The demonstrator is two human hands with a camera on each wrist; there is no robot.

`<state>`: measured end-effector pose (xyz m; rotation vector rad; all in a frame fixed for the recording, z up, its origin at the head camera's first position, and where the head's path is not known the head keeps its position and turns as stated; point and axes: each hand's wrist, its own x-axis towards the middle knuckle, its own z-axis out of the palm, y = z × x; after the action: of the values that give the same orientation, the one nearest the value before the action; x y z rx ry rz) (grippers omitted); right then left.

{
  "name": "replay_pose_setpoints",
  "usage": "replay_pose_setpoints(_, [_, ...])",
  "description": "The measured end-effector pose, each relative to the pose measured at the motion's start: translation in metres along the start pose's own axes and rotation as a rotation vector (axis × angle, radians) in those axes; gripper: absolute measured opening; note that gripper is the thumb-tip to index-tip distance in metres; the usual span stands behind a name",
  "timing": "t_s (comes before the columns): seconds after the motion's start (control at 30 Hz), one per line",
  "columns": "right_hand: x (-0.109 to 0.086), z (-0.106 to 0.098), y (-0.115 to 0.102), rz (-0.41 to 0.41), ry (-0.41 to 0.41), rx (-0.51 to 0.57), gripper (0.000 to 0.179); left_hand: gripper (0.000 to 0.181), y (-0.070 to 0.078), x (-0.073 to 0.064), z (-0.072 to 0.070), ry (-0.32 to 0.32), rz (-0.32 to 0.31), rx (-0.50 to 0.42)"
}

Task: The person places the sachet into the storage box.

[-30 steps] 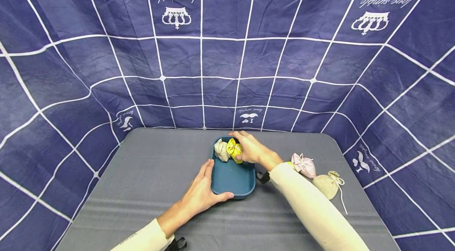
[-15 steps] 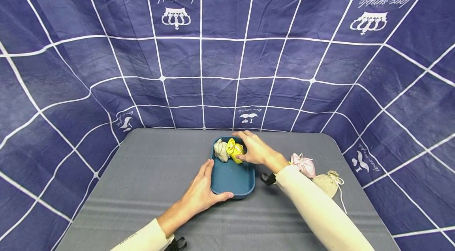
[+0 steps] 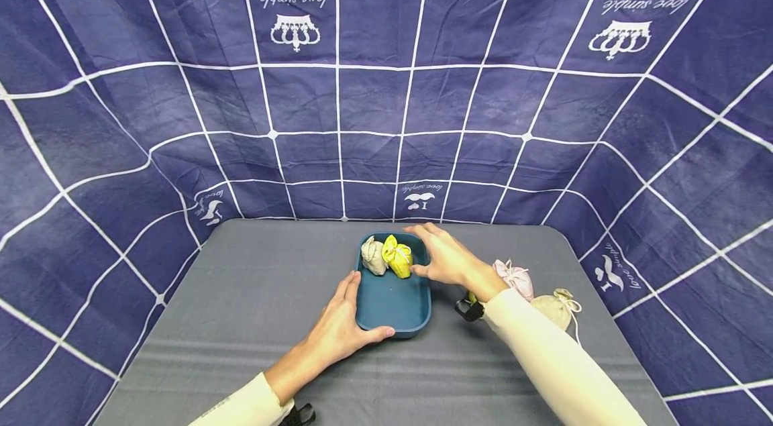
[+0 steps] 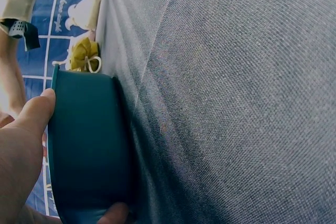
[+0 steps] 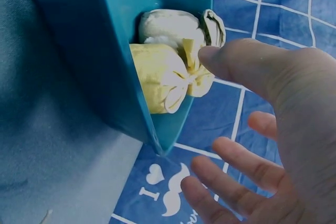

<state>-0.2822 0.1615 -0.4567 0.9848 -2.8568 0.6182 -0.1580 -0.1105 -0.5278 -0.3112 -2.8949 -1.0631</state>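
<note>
A blue rectangular box (image 3: 394, 308) with rounded corners sits on the grey table. My left hand (image 3: 338, 327) holds its near left corner, thumb along the front wall and fingers along the left side. Inside, at the far end, a beige drawstring pouch (image 3: 373, 257) and a yellow drawstring pouch (image 3: 398, 261) lie side by side. Just right of the yellow pouch is my right hand (image 3: 448, 258), fingers spread and grasping nothing, over the box's far right rim. In the right wrist view its thumb (image 5: 231, 62) overlaps the yellow pouch's tied neck.
To the right lie a pink pouch (image 3: 517, 278) and a second beige pouch (image 3: 552, 310) with a white cord. Another yellow pouch (image 4: 83, 55) shows in the left wrist view, mostly hidden behind my right wrist in the head view. A blue cloth wall (image 3: 374, 97) encloses the table.
My right hand has come off the yellow pouch and shifted a little to the right, its fingers opening. The pouch stays in the box, and my left hand keeps its place.
</note>
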Motion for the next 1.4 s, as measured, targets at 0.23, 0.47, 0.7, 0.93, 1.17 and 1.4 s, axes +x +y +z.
replay_pose_setpoints(0.23, [-0.013, -0.007, 0.003, 0.024, 0.006, -0.008, 0.086, 0.138, -0.002, 0.000, 0.000, 0.009, 0.006, 0.001])
replay_pose_setpoints(0.47, [-0.027, -0.009, 0.008, 0.078, 0.002, -0.049, 0.087, 0.137, -0.002, -0.001, 0.000, 0.009, 0.000, -0.004])
replay_pose_setpoints(0.7, [-0.042, -0.013, 0.016, 0.103, -0.007, -0.056, 0.087, 0.137, -0.001, 0.000, -0.001, 0.007, -0.001, -0.009])
replay_pose_setpoints(0.93, [-0.058, -0.018, 0.026, 0.113, -0.011, -0.071, 0.088, 0.139, -0.002, 0.001, -0.002, 0.017, 0.004, -0.007])
replay_pose_setpoints(1.17, [-0.075, -0.020, 0.038, 0.094, 0.001, -0.067, 0.088, 0.137, -0.002, 0.001, -0.002, 0.014, 0.005, -0.002])
replay_pose_setpoints(1.4, [-0.093, -0.024, 0.047, 0.084, -0.022, -0.072, 0.093, 0.137, -0.003, 0.001, 0.000, 0.011, 0.005, -0.003])
